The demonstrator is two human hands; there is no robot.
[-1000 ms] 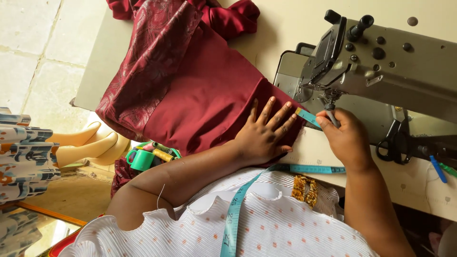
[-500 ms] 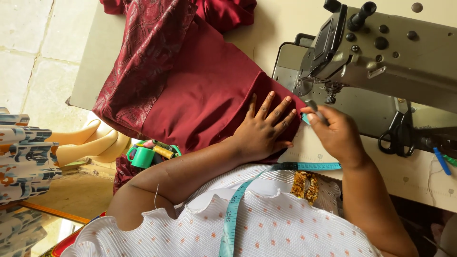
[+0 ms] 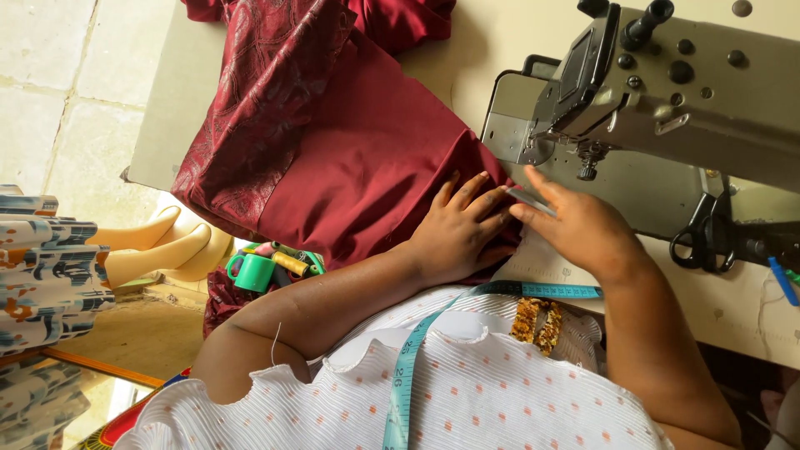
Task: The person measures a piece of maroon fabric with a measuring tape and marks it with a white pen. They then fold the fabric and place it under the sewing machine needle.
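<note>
My left hand (image 3: 457, 232) lies on the maroon fabric (image 3: 367, 158), fingers slightly curled at the cloth's right edge. My right hand (image 3: 579, 227) meets it from the right, fingertips touching the left fingertips at that edge. A small thin grey tool (image 3: 528, 199) is pinched in my right fingers, and what kind of tool it is I cannot tell. The sewing machine's needle foot (image 3: 588, 165) hangs just above and to the right of both hands. A blue tape measure (image 3: 407, 375) hangs round my neck, with its end lying on the table (image 3: 554, 291).
The grey sewing machine (image 3: 675, 92) fills the upper right of the beige table (image 3: 492, 42). Black scissors (image 3: 698, 237) and a blue pen (image 3: 782, 280) lie at the right. Below the table's left edge are a green cup with thread spools (image 3: 254, 271) and pale mannequin hands (image 3: 158, 250).
My right hand has moved left and down from under the needle foot to the fabric's edge, and the tape's blue end no longer shows. My left fingers have curled in slightly.
</note>
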